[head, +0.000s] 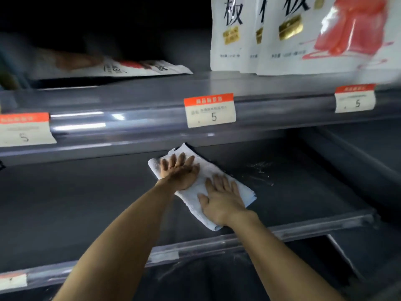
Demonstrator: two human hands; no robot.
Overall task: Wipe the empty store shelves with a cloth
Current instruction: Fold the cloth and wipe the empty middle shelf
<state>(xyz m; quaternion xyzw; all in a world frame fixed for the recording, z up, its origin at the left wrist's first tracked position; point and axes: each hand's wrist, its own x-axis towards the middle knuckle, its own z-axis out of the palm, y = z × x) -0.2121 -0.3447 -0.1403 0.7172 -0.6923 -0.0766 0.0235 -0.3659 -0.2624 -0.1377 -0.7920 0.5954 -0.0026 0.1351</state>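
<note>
Dim store aisle, dark grey metal shelving. Nearest, the lowest shelf (pixel 206 279) looks dusty, not yet wiped by my guess. Next up, the empty shelf (pixel 86 203) carries the white cloth (pixel 195 187) — right hand (pixel 221 200) and left hand (pixel 180 172) both flat, fingers spread, pressing it down, gripping nothing. Pale crumbs (pixel 259 170) lie just right of the cloth, so this shelf seems partly done. Farther back, price tags (pixel 210 110) line the upper rail; behind them stand white snack bags (pixel 282 35) — one bag lying flat (pixel 130 68) at left.
</note>
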